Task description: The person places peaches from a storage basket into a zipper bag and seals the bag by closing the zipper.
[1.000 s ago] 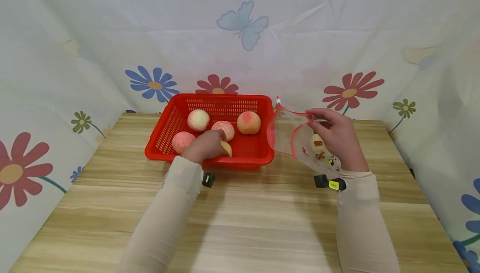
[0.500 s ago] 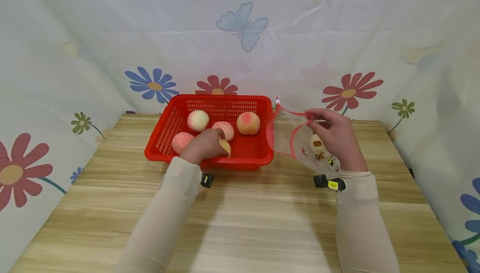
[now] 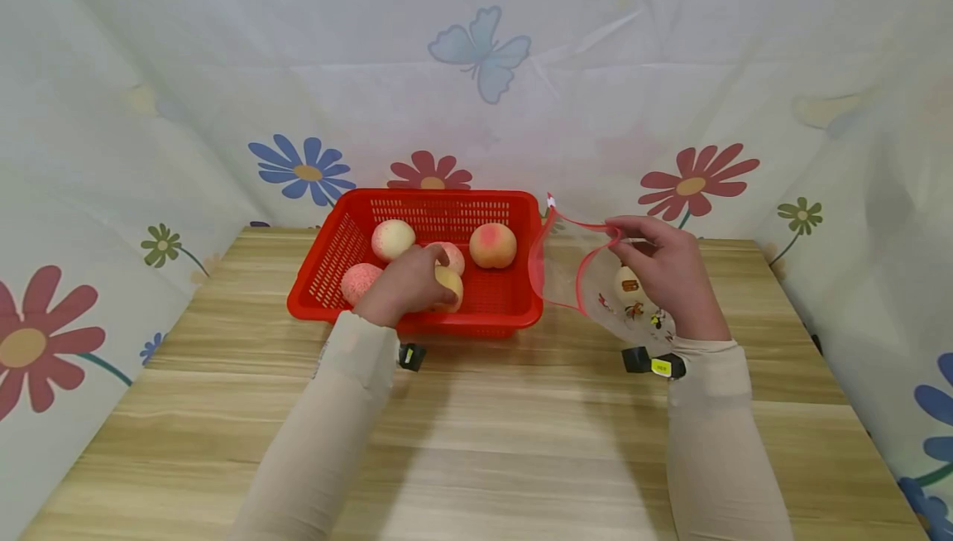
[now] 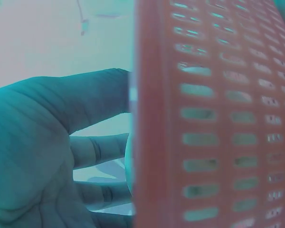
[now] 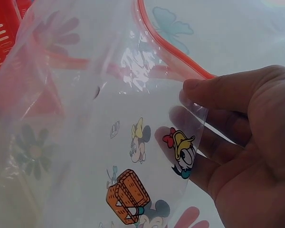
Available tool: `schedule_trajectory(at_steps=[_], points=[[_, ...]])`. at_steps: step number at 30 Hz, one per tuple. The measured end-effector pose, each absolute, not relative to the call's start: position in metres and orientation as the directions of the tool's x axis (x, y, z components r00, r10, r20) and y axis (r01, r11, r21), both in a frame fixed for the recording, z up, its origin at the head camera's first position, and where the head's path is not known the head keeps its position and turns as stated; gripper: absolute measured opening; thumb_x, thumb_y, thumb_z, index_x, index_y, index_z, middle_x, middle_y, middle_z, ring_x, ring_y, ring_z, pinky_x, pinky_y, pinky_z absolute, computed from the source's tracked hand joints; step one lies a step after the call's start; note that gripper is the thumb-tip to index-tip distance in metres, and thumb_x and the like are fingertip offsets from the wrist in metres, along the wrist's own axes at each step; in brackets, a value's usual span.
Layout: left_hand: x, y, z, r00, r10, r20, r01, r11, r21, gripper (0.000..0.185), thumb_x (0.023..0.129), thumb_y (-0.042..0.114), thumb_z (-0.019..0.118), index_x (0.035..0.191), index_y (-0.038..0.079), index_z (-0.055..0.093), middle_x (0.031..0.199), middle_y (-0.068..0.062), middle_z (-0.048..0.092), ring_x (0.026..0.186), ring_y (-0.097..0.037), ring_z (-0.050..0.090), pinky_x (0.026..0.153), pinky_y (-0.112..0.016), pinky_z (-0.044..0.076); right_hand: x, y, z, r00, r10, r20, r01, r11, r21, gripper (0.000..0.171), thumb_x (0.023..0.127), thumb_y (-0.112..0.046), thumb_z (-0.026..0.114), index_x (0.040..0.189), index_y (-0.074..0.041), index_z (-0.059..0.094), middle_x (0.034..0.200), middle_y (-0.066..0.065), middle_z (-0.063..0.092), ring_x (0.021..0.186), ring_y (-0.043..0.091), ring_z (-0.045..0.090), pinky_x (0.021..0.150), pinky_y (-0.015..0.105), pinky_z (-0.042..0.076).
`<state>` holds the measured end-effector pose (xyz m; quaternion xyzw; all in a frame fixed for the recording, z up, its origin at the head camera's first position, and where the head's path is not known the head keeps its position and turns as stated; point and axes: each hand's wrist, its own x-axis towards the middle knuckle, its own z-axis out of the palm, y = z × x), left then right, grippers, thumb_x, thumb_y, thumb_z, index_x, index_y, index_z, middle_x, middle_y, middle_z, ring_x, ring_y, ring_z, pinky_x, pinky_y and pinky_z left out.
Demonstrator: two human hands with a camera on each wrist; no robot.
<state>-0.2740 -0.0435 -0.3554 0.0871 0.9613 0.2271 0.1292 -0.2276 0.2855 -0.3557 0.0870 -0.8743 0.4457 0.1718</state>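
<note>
In the head view my left hand reaches over the front rim of a red plastic basket and grips a pale yellow peach. The left wrist view shows the curved fingers, while the basket wall hides most of that peach. My right hand pinches the pink-red rim of a clear zip bag between thumb and fingers, and the bag's mouth gapes toward the basket. Cartoon figures and a brown picnic basket are printed on the bag's film, seen close up in the right wrist view.
Around the held peach lie a white-pink peach, a speckled pink peach, a partly covered pink peach and an orange peach. The basket stands on a wooden table, before a flowered curtain.
My left hand has risen slightly with the yellow peach, and more of that peach shows between thumb and fingers. My right hand and the bag have hardly moved.
</note>
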Motion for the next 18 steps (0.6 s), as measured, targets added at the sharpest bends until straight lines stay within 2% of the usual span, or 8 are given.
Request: schedule_trajectory(at_steps=[4,9,18], points=[[-0.271,-0.041,-0.350,-0.957,0.228,-0.177,0.123,0.876,0.466,0.067,0.071,0.022,0.084,0.131,0.014,0.054,0.112,-0.004,0.065,0.091,-0.023,0.060,0.079,-0.036,0.059,-0.228,0.285,-0.355,-0.924,0.001,0.383,-0.308,0.593,-0.744,0.031,0.094,-0.022,0.064,0.124,-0.015,0.065,0.111,0.011,0.069,0.093,0.029,0.071,0.069,0.007,0.050],[-0.268,-0.038,-0.344,-0.968,0.215,-0.132,0.132,0.876,0.465,0.067,0.068,0.023,0.086,0.127,0.016,0.055,0.110,-0.002,0.062,0.095,-0.023,0.058,0.080,-0.040,0.059,-0.229,0.285,-0.354,-0.924,-0.008,0.383,-0.311,0.599,-0.738,0.032,0.094,-0.023,0.064,0.125,-0.015,0.065,0.111,0.011,0.069,0.094,0.029,0.071,0.071,0.008,0.050],[-0.261,-0.033,-0.335,-0.966,0.248,-0.076,0.184,0.862,0.473,0.062,0.070,0.027,0.086,0.124,0.014,0.057,0.111,-0.003,0.062,0.099,-0.022,0.055,0.080,-0.039,0.059,-0.226,0.286,-0.354,-0.938,0.015,0.346,-0.265,0.611,-0.746,0.032,0.093,-0.021,0.064,0.125,-0.017,0.065,0.112,0.009,0.069,0.092,0.028,0.071,0.070,0.018,0.056]])
